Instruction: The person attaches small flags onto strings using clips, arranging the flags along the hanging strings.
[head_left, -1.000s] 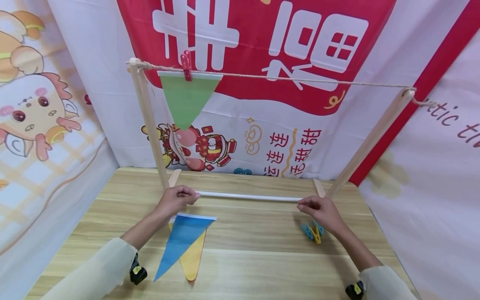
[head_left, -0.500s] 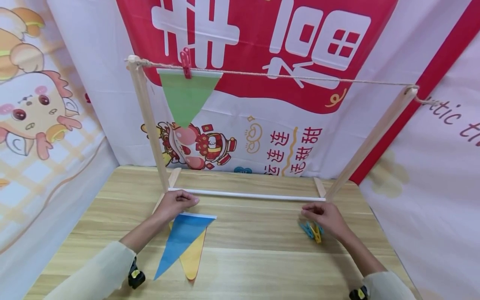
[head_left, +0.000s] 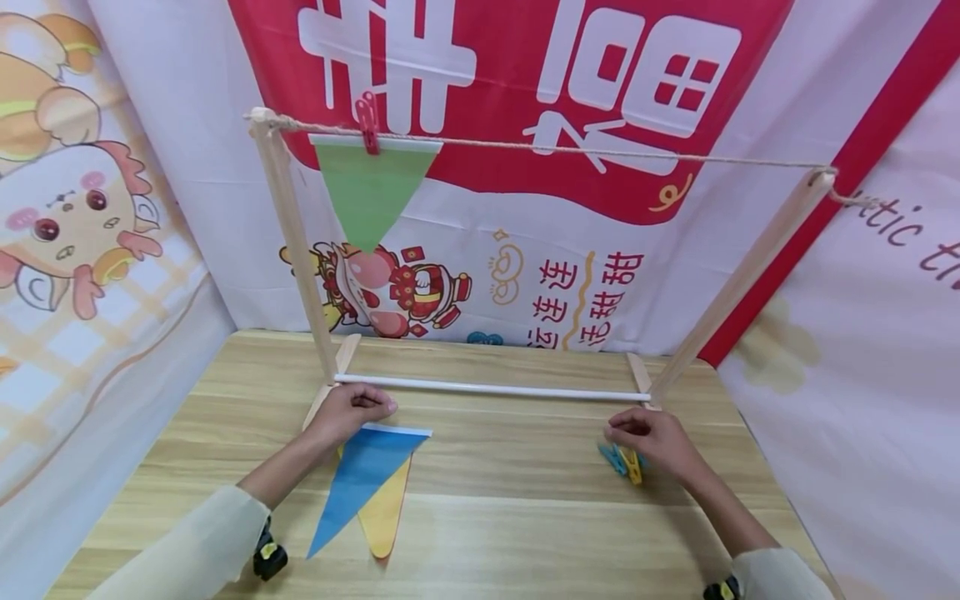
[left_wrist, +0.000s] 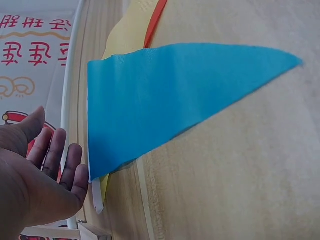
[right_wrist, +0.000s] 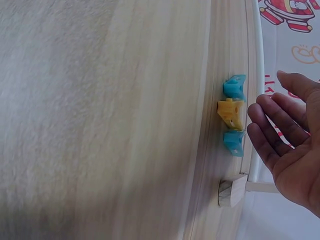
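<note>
Just beyond my left hand [head_left: 352, 408] and right hand [head_left: 652, 435], a white rod [head_left: 491, 388] runs low between the feet of two wooden posts [head_left: 296, 250]. Both my hands are empty, fingers relaxed and slightly bent. Nearer me than my left hand, a blue pennant [head_left: 367, 475] lies on the tabletop [head_left: 540, 533], partly over a yellow pennant [head_left: 388, 510]; whether my fingers touch the blue one I cannot tell. Close by my right fingers sit a yellow clothespin [right_wrist: 230, 113] and two blue clothespins [right_wrist: 234, 87]. Above and beyond my hands, a red clothespin [head_left: 367, 123] holds a green pennant [head_left: 372, 196] on a cord [head_left: 525, 145]. Past that, the backdrop [head_left: 465, 225] carries a big white 福 turned sideways and smaller red characters, including 连连 and 甜甜. Off beyond my right hand, cut-off lettering on a pale cloth [head_left: 862, 333] reads "tic th".
</note>
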